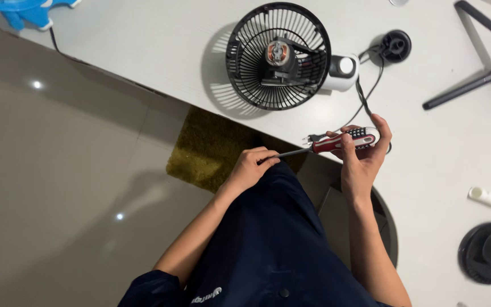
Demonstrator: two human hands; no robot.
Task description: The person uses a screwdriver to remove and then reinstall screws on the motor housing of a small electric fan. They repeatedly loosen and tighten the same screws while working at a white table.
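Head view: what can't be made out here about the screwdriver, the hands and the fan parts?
- Screwdriver tip: hidden inside the left hand, so its type is unknown.
- Whether the left hand also pinches a screw: too small to tell.
- Handle underside: covered by the right hand.
- Fan cage motor detail: masked by the grille bars.
- Dark round part at lower right: cut off by the frame edge.
- Blue object: cropped at top left.

Two hands were counted: a left hand (251,166) and a right hand (365,156), both at 6 o'clock of the one fan motor unit with rear grille (278,55). One screwdriver (336,142) was present. One black round cap (396,45) lay at 3 o'clock, one dark fan part (489,253) at 5 o'clock. One green mat (214,149) lay below.
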